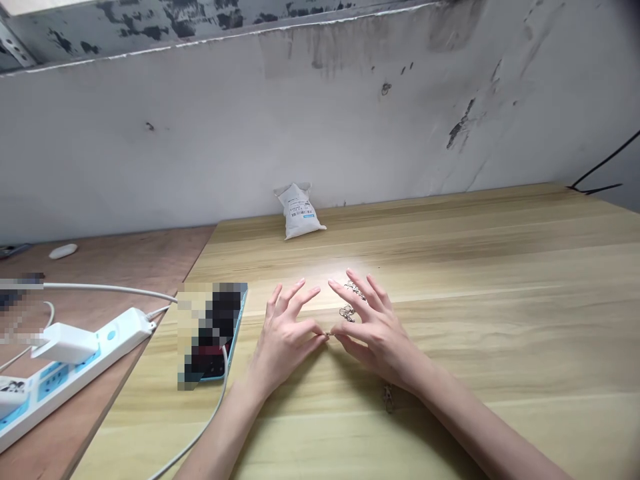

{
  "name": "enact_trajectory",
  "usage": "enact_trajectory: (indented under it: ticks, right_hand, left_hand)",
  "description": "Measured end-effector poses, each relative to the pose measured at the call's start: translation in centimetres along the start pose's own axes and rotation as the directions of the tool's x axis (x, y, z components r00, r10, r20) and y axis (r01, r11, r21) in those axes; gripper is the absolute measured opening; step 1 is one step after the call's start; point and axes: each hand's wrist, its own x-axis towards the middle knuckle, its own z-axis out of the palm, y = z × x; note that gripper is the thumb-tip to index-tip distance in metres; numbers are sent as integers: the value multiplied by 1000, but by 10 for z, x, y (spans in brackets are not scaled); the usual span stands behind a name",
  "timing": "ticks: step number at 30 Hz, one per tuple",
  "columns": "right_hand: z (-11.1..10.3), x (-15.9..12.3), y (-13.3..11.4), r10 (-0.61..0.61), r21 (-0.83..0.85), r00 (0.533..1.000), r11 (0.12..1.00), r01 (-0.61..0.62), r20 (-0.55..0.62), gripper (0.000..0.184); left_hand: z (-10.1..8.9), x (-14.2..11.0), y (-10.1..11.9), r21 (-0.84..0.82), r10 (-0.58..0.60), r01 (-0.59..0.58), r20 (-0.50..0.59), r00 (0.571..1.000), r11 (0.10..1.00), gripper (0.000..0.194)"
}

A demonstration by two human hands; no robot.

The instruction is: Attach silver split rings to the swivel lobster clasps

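My left hand (295,327) pinches one side of a small gold-toned metal piece (329,334) between thumb and index finger, the other fingers raised and spread. From the opposite side my right hand (373,327) pinches the same piece, its remaining fingers also lifted. The piece is mostly hidden by the fingertips, so its exact kind cannot be made out. Partly behind my right fingers lies a small heap of metal rings and clasps (347,313). Below my right wrist a metal lobster-type clasp (388,398) rests on the table.
A white plastic parcel (300,212) sits by the wall. To the left is a phone (220,333), partly blurred, with a white cable (213,417) running past my left forearm. A white power strip (120,333) with plugged-in chargers lies on the brown table (185,250).
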Motion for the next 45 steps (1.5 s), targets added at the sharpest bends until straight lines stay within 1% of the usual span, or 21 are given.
enact_trajectory:
  ticks: [4, 6, 10, 14, 19, 24, 29, 33, 36, 39, 42, 45]
  right_hand:
    - [0, 0, 2, -4, -86, 1000, 996, 3, -9, 12]
    - [-1, 0, 1, -4, -87, 1000, 996, 4, -1, 14]
    - [-3, 1, -3, 26, -3, 999, 1000, -26, 36, 10]
    - [-3, 3, -4, 56, 43, 995, 997, -59, 77, 19]
    - [-5, 3, -4, 37, 129, 985, 990, -60, 169, 23]
    - [-10, 2, -5, 34, 194, 979, 978, -74, 199, 24]
    - [-14, 2, -2, 55, 218, 965, 969, -113, 256, 21]
    - [-15, 3, -4, 46, 204, 959, 973, -106, 279, 19]
    - [-12, 3, -7, 27, 166, 962, 983, -75, 272, 17]
    - [-6, 2, -6, 52, 84, 971, 994, -73, 232, 16]
    - [-1, 1, -4, 94, 2, 979, 995, -96, 181, 16]
    - [1, 0, -4, 101, -39, 982, 995, -96, 160, 18]
  left_hand:
    - [-3, 1, -2, -15, 13, -12, 16, 1000, 1000, 17]
    - [-4, 1, -3, -32, 7, -7, 16, 1000, 999, 17]
    - [-5, 1, -3, -37, 12, -13, -27, 1000, 999, 17]
    - [-6, 2, 3, -46, 47, -51, -76, 996, 998, 16]
    - [-7, 4, 8, -46, 93, -100, -136, 986, 994, 13]
    - [-9, 3, 8, -43, 106, -114, -154, 982, 993, 15]
    - [-13, 2, 8, -52, 113, -122, -151, 982, 991, 16]
    - [-13, 2, 11, -99, 85, -102, -167, 982, 990, 20]
    - [-8, 1, 12, -140, 52, -74, -157, 986, 987, 20]
    - [-2, 0, 9, -158, 3, -18, -99, 995, 987, 17]
    - [0, 1, 5, -131, -41, 36, -35, 999, 991, 14]
    - [-1, 2, 5, -77, -34, 33, -18, 999, 996, 13]
